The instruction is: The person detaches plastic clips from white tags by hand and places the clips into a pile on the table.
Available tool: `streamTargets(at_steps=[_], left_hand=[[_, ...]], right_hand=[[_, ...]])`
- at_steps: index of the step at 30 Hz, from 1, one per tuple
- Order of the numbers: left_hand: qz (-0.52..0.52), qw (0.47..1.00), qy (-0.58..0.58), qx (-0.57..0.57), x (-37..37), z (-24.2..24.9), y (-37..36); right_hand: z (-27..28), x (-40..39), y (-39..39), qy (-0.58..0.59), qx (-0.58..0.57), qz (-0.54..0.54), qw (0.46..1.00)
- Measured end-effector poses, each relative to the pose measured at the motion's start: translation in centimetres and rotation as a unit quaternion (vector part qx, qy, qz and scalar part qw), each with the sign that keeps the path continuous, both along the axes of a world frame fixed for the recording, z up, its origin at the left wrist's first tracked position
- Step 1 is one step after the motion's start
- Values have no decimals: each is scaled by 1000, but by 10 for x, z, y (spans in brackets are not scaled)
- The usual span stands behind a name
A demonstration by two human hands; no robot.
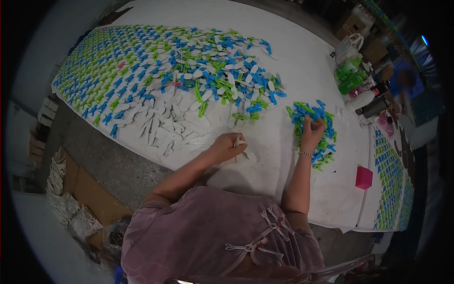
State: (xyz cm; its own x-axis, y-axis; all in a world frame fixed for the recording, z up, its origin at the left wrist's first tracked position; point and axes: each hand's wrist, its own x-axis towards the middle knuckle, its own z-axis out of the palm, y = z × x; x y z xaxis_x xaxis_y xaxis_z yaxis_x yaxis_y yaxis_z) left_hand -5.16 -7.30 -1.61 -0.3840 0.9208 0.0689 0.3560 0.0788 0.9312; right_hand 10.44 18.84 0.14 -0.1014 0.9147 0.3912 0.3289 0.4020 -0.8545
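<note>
My left hand [229, 147] is closed around a small white plastic piece [241, 141], near the front of the white table. Just left of it lies a loose heap of similar flat white pieces [163, 120]. My right hand [312, 135] reaches into a small pile of blue and green plastic clips [326, 115]. Its thumb and fingers are bent and apart, with clips under the fingertips. Whether a fingertip touches one clip in particular I cannot make out. A bigger mound of blue, green and white clips [217, 71] sits beyond my left hand.
Rows of blue and green clips [104, 61] cover the table's far left. A pink box [363, 178] stands at the right, near more clip rows [388, 182]. Green bottles [349, 75], dark bottles [376, 106] and a white jug [349, 48] crowd the right edge.
</note>
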Motion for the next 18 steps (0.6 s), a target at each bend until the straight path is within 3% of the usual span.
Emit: streamTargets(at_steps=[1, 3, 5, 8, 9, 10, 14, 17, 18], left_hand=[[1, 1000, -2, 3, 1, -3, 1], [20, 998, 61, 26, 3, -10, 5], [27, 998, 46, 27, 3, -9, 5], [41, 998, 40, 26, 4, -3, 2], [49, 997, 47, 25, 5, -1, 2], [52, 997, 48, 25, 5, 0, 2], [89, 988, 120, 48, 9, -6, 7], [93, 972, 208, 59, 4, -10, 8], [82, 959, 263, 62, 2, -10, 8]], right_hand=[[-2, -7, -5, -2, 3, 1, 1000], [-11, -32, -25, -50, -73, 135, 987], [29, -61, -78, -85, -245, 199, 945], [16, -100, -87, -145, -224, 221, 938], [-6, -116, -81, -192, -52, 152, 968], [-12, -127, -82, -230, 121, 76, 962], [-11, -144, -84, -276, 70, 96, 954], [-22, -144, -80, -227, 53, 128, 964], [-31, -140, -76, -164, 106, 154, 969]])
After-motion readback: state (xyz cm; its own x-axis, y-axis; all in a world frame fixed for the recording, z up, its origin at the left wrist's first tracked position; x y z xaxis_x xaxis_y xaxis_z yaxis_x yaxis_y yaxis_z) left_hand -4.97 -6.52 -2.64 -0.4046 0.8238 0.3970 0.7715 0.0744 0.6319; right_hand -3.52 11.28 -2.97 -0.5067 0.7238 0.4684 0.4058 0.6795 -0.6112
